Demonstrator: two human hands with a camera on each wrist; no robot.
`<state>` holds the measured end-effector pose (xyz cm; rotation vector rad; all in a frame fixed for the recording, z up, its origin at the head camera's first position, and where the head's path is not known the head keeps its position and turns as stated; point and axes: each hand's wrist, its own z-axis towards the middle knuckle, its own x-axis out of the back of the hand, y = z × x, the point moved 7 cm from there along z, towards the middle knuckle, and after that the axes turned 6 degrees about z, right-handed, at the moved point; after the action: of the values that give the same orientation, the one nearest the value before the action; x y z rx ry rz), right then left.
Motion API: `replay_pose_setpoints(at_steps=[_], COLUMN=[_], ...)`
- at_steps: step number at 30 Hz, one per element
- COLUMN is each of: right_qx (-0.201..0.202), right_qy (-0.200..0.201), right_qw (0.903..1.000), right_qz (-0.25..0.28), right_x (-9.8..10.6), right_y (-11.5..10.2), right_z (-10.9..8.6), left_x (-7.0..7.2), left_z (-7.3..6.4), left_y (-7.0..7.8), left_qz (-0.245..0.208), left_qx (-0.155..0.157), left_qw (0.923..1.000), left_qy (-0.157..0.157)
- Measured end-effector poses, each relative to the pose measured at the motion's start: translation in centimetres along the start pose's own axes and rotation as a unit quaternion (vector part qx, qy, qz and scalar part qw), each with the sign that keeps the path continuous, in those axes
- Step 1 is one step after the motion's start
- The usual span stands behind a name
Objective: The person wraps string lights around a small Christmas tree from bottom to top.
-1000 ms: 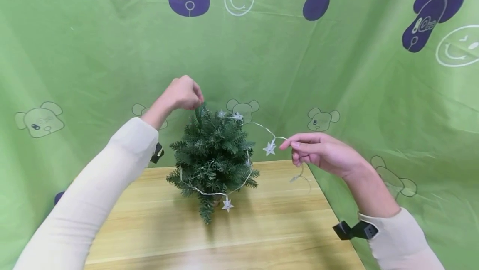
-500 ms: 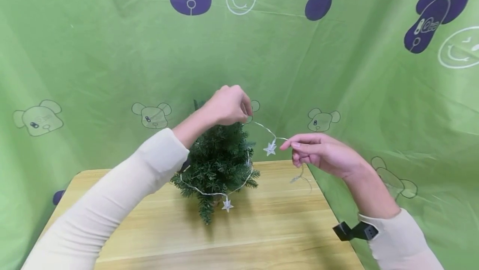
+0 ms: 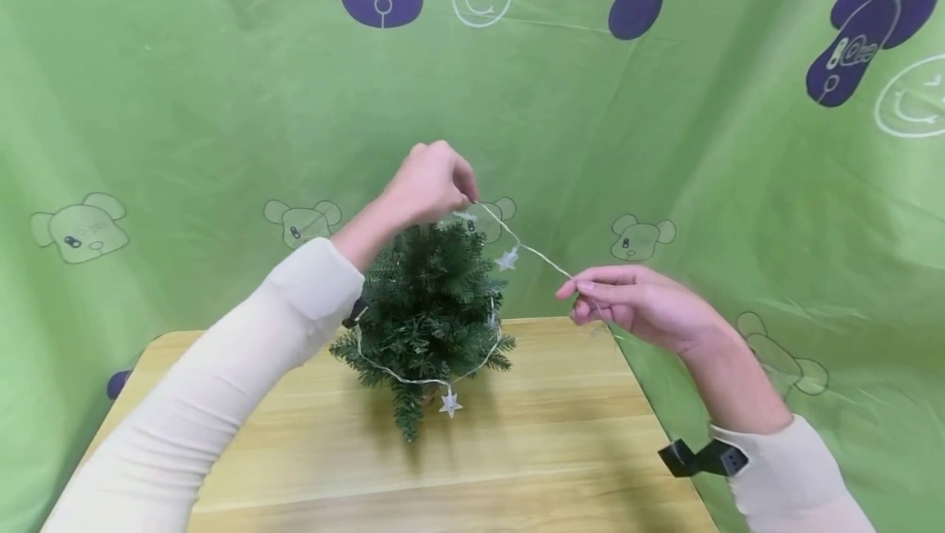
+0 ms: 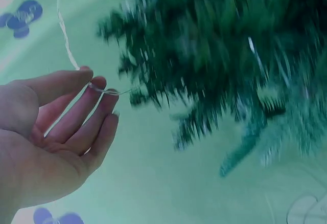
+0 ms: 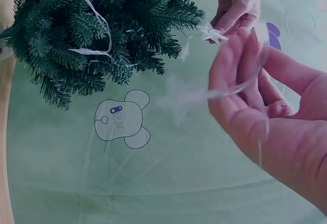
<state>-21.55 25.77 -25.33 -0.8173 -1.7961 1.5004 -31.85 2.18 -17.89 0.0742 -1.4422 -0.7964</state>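
Observation:
A small artificial Christmas tree [image 3: 428,295] stands on the wooden table, with a string of star lights [image 3: 544,259] looped around its lower branches. My left hand [image 3: 435,180] pinches the string's wire above the treetop; the left wrist view shows the wire [image 4: 66,40] between thumb and fingertips. Off to the tree's right, my right hand [image 3: 642,303] pinches the same string between thumb and index finger. A star [image 3: 508,259] dangles from the stretch between both hands. Another star [image 3: 450,402] hangs at the tree's front. The wire [image 5: 235,90] crosses my right fingers in the right wrist view.
The wood-grain table [image 3: 517,451] has its right edge beneath my right forearm. A green curtain [image 3: 221,90] with bear and smiley prints hangs behind and on both sides. Black straps [image 3: 701,457] sit at the wrists.
My left hand has moved right from a branch tip at the treetop, taken hold of the light string and lifted it slightly. The star between the hands rose. My right hand stayed nearly still.

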Motion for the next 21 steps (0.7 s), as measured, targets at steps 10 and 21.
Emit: replay_pose_setpoints(at_steps=[10,21], right_qx=[0.009,0.001], right_qy=[-0.034,0.003], right_qw=[0.9988,0.9997], right_qz=[-0.034,-0.025], right_x=[-0.9,-1.5], right_y=[0.3,-0.7], right_z=[1.2,3.0], left_x=[3.8,6.2], left_z=[0.2,-0.9], left_y=[-2.9,-5.4], left_qz=[0.015,0.019], left_qx=[0.033,0.053], left_qw=[0.9972,0.9913], left_qy=[0.066,0.120])
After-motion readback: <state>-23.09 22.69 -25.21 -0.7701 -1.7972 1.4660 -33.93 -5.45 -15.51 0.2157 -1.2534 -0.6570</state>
